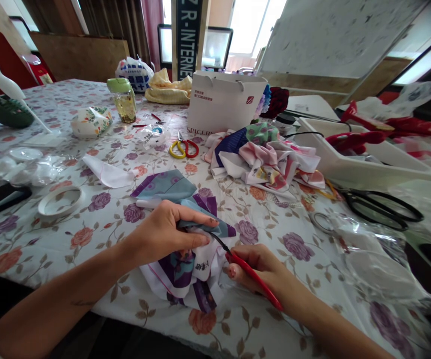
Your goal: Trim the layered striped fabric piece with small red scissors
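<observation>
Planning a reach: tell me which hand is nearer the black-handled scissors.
Right. The right hand, holding a red-handled tool, is left of the black-handled scissors and closer to the wearer; the left hand, on printed fabric, is farther to their left.

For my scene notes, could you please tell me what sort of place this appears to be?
Probably a shared craft workroom: a heap of printed fabric and red-and-yellow-handled scissors lie on a large table, with what looks like a whiteboard beyond.
</observation>
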`<state>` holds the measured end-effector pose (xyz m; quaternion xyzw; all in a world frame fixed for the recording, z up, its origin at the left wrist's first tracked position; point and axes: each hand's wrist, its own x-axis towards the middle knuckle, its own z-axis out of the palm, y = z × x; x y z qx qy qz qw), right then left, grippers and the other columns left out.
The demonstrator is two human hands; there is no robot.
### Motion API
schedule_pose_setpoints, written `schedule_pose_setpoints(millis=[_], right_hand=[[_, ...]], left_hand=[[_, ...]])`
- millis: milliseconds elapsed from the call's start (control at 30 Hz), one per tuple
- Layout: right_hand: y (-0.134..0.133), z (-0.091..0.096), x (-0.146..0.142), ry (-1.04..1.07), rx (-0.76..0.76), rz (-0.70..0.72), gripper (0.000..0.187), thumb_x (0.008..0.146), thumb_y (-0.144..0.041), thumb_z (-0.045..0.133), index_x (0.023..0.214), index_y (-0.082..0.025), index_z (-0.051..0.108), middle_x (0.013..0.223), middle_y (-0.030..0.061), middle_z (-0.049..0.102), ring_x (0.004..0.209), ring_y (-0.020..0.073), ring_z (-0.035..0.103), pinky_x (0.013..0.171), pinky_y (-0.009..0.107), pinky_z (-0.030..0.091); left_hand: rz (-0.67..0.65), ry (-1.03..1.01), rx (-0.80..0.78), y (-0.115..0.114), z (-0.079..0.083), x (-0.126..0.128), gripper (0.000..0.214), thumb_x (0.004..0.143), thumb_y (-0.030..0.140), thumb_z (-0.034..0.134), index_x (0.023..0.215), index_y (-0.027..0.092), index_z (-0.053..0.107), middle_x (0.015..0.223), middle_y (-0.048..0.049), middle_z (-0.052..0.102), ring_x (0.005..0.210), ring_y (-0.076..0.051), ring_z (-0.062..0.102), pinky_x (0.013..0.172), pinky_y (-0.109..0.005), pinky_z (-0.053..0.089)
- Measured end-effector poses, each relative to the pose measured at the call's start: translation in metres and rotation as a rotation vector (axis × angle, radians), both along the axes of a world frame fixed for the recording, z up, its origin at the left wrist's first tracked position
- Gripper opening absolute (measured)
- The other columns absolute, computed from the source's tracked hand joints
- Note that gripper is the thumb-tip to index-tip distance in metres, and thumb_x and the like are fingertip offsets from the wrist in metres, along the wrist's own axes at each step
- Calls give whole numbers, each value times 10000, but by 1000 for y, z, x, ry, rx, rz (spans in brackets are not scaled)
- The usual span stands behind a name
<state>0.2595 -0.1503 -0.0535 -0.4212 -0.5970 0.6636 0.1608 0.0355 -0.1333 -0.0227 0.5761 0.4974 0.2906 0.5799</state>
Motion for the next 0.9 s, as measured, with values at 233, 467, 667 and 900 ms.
schedule_pose_setpoints(millis=[233,467,667,900], right_hand=[[0,-1,-1,36,-23,-6,542,772,-601,700,591,-196,388,507,-91,263,461,61,183,433,250,114],[0,-3,0,49,7,-12,564,775,-637,679,591,-195,381,515,-88,253,464,61,182,434,255,107],[-1,-3,-1,40,3,-35,572,760,-647,686,584,-200,375,503,-88,250,446,59,188,414,248,99],[-1,-4,-1,69,5,-43,570,755,-643,694,584,-195,386,506,-89,257,451,58,188,417,240,108]], left_hand=[[9,-12,-21,0,1,1,340,691,272,797,1025,209,794,719,-24,723,474,-69,519,477,-185,491],[22,-19,-1,0,2,1,318,696,259,798,1010,210,798,789,-33,747,500,-63,519,490,-168,470],[21,2,7,0,1,-1,350,702,281,799,1045,216,787,768,-30,729,528,-72,508,498,-173,467],[19,19,32,-1,2,-1,360,713,295,791,1066,222,781,686,-9,695,507,-71,498,490,-175,462]])
